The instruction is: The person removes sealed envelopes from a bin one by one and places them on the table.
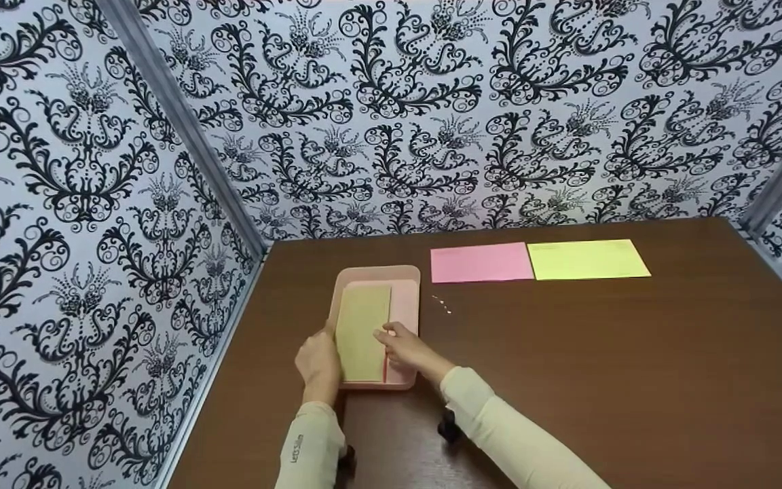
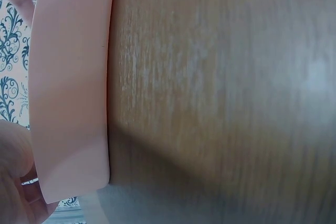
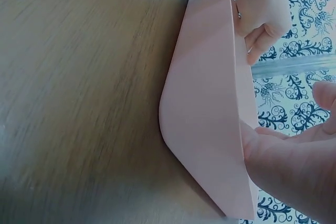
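A pale yellow-green notebook [image 1: 364, 333] with a red strip along its lower right edge lies lengthwise over a pink tray [image 1: 405, 299]. My left hand [image 1: 318, 360] is curled at the left side and grips the notebook's edge by the tray rim; the exact contact is partly hidden. From the right, my right hand [image 1: 406, 346] reaches over the tray wall to the notebook's right edge. Seen from the right wrist, this hand [image 3: 294, 150] has its thumb raised apart from the fingers, whose tips are hidden inside the tray. The left wrist view shows the tray's outer wall [image 2: 71, 87].
A pink sheet [image 1: 480, 263] and a yellow sheet [image 1: 588, 259] lie side by side at the back of the brown table [image 1: 601, 367]. Small pale marks [image 1: 442, 304] show right of the tray. Patterned walls [image 1: 418, 122] stand behind and left.
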A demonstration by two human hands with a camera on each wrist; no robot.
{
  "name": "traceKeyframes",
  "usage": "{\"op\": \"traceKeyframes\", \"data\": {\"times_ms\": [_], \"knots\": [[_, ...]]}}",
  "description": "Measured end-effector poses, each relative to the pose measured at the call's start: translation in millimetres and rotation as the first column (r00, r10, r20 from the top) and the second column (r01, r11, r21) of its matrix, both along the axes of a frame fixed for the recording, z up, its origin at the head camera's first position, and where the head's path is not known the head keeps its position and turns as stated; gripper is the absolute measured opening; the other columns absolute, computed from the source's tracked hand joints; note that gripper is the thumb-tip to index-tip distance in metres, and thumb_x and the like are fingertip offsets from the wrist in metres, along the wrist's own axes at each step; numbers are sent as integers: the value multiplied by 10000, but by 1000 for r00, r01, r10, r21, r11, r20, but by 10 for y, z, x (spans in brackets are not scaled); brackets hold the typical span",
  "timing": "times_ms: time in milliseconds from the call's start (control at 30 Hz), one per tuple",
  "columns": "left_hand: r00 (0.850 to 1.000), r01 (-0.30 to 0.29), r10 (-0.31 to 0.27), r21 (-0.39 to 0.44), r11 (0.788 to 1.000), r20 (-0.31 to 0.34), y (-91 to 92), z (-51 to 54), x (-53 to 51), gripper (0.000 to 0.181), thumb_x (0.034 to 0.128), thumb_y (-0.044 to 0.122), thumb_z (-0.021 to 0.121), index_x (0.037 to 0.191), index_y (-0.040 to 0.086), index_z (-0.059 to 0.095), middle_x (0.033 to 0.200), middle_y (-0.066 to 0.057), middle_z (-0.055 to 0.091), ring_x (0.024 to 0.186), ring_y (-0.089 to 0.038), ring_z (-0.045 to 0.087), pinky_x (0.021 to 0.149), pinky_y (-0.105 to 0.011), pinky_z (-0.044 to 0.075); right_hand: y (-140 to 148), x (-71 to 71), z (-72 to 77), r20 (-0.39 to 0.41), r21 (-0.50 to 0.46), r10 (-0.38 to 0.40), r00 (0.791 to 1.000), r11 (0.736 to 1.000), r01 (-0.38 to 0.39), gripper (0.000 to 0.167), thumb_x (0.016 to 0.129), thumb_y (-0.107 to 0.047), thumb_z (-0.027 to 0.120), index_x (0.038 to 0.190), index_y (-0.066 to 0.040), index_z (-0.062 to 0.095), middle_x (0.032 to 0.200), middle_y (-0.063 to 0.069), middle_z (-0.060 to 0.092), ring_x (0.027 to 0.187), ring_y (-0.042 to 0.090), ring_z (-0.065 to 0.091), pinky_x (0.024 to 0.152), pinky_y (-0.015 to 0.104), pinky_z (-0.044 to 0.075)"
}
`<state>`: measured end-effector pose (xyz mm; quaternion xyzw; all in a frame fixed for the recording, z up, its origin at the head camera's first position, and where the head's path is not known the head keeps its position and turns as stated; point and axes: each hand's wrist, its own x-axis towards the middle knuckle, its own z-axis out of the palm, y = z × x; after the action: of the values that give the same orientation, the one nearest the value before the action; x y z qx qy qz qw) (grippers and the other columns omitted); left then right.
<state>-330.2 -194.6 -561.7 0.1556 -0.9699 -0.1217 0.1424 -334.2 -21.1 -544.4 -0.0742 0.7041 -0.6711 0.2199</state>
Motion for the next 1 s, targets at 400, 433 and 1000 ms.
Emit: {"op": "traceKeyframes", "data": {"times_ms": [400,433,1000], "knots": [[1000,10,-10,5,1000,17,-27,-16,-21,218,961,24,553,1002,66,763,828,-205,749,723,-372,722,587,-499,555,-17,2,-12,-15,22,-15,1000,1000,15,556,1026,-246,494,1410,116,319,659,-64,346,489,22,271,518,203,276],[1000,9,-9,5,1000,19,-28,-17,-22,217,963,27,552,1000,65,763,829,-204,749,723,-371,722,586,-499,555,-17,1,-16,-16,23,-16,1000,1000,17,557,1023,-248,500,1408,113,323,670,-59,355,495,26,276,524,209,279],[998,30,-30,-14,999,-47,-21,-30,12,274,950,22,544,1091,127,753,822,-207,741,706,-387,715,564,-516,548,-43,-55,-64,-167,55,-164,972,983,176,572,857,2,672,1355,118,417,1100,277,619,872,300,701,761,405,601]]}}
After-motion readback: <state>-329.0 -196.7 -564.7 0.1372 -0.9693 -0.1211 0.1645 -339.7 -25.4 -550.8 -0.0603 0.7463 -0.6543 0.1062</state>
